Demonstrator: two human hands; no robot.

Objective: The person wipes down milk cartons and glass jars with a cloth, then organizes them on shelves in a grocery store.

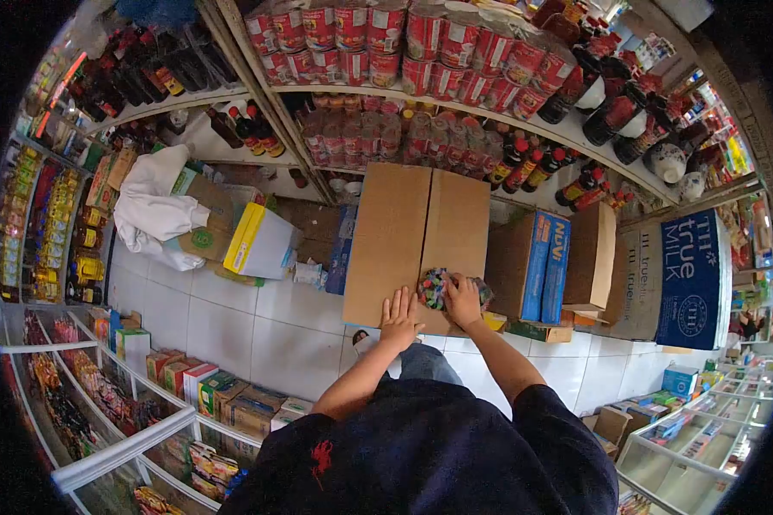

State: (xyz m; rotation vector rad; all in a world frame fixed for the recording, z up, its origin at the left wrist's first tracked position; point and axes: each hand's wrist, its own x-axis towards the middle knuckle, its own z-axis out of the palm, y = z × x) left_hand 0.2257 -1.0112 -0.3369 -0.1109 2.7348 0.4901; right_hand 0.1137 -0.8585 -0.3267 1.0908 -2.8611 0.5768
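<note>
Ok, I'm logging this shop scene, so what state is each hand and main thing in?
Left hand: open, palm down on the cardboard box.
Right hand: on the colourful bag, fingers bent; how firm its grip is, I can't tell.
Cardboard box: top flaps closed.
Colourful bag: lying on the box; sealed or not, unclear.
White cloth: bunched up, draped.
Red cans: stacked.

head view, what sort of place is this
Most likely a small grocery shop: there are plastic-wrapped stacks of red cans, a row of red-capped bottles, and a large carton marked TH true MILK.
</note>
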